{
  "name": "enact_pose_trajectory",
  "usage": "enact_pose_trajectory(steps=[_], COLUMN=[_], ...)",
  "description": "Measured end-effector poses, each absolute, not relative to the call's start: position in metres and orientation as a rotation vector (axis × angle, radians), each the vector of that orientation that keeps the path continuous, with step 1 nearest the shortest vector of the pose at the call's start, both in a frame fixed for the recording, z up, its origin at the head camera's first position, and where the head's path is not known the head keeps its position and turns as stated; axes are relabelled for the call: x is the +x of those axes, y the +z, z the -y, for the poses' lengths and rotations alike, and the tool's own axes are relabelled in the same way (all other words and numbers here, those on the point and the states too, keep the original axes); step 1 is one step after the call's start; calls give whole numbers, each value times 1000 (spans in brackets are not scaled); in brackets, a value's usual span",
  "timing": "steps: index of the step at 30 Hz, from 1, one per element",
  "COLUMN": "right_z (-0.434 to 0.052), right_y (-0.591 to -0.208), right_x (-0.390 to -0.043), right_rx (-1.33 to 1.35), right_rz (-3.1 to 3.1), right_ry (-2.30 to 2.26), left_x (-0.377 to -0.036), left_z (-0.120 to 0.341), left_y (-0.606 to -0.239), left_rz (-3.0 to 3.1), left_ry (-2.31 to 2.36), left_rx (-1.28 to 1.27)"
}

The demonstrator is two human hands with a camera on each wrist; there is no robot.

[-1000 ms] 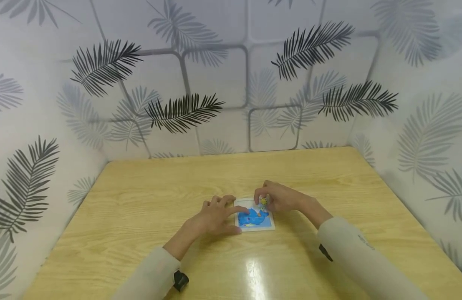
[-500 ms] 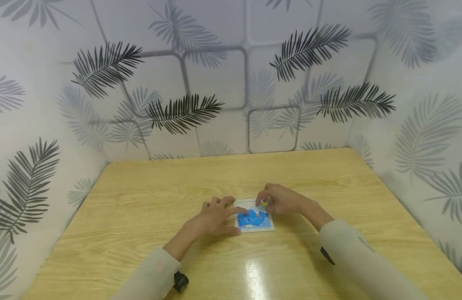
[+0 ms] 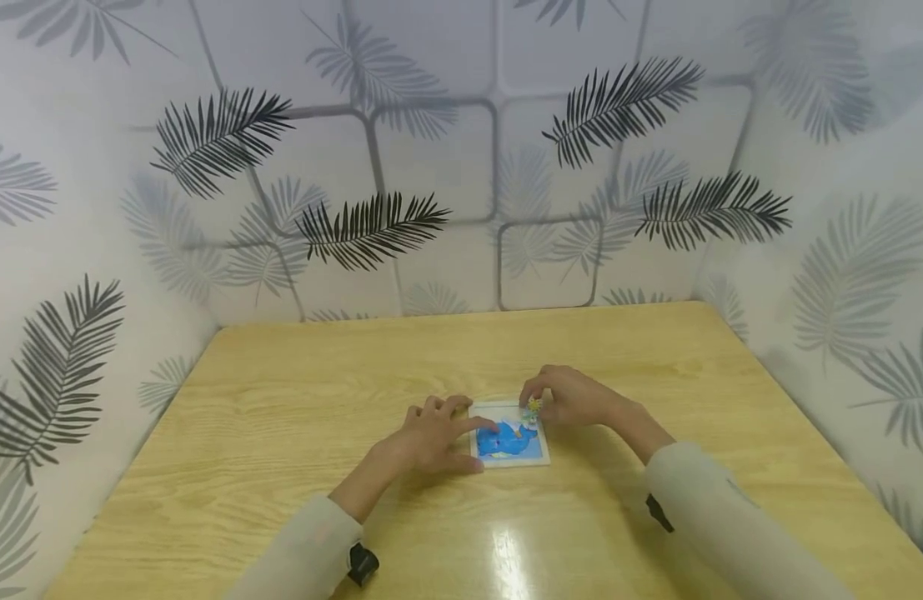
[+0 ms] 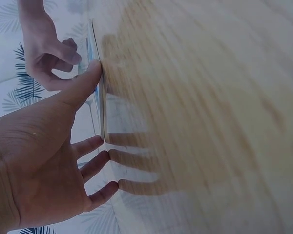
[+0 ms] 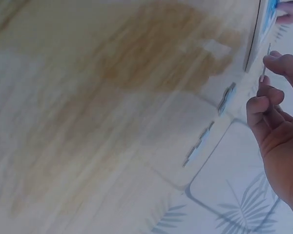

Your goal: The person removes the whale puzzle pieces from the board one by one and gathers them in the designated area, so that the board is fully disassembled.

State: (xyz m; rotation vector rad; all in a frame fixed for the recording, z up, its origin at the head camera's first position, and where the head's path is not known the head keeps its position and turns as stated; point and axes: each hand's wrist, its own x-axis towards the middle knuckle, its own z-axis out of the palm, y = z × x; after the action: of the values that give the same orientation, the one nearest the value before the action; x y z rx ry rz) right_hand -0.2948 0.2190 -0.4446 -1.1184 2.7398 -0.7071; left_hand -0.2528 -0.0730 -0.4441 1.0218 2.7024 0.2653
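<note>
A small white-framed jigsaw puzzle [image 3: 509, 446] with a blue whale-like animal lies flat on the table. My left hand [image 3: 431, 437] steadies its left side: the index finger rests on the picture and the thumb touches the near left corner. In the left wrist view, the spread fingers [image 4: 95, 168] touch the frame's edge and the tabletop. Above the puzzle's upper right corner, my right hand [image 3: 574, 398] pinches a puzzle piece [image 3: 534, 408] printed with a yellow sun-like shape. The right wrist view shows that piece [image 5: 265, 66] edge-on between thumb and finger.
The wooden table [image 3: 318, 375] meets patterned walls [image 3: 431, 150] at the back and sides. Two thin, jagged-edged pieces, one nearer piece [image 5: 227, 99] and one farther piece [image 5: 198, 145], lie on the tabletop in the right wrist view.
My right hand has shifted slightly to the right with the puzzle piece, whose printed face shows at a different tilt. My left hand stays on the puzzle's left side.
</note>
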Motion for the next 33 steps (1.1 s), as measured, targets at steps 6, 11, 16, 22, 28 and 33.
enact_pose_trajectory(steps=[6,11,16,22,28,33], right_z=[-243,-266,-289,-306,-314,-323], right_y=[-445,-447,-448,-444,-440,-437], right_x=[-294,-292,-292,-293,-295,-294], right_rx=[-964,-874,-824,-763,-778,-716], right_rz=[-2762,-2812,-2848,-2862,-2888,-2890], right_ry=[-833,-886,-901,-931,-932,-907], left_x=[-254,-254,-253,-257,-257,-257], left_z=[73,73,74,75,75,74], left_y=[-449,-451,-452,-457,-452,-449], left_rz=[-2698,-2695,-2687,-2703,-2711,-2713], left_ry=[261,264,279,288,286,308], left_rx=[1020,1016,1027,1060,1065,1031])
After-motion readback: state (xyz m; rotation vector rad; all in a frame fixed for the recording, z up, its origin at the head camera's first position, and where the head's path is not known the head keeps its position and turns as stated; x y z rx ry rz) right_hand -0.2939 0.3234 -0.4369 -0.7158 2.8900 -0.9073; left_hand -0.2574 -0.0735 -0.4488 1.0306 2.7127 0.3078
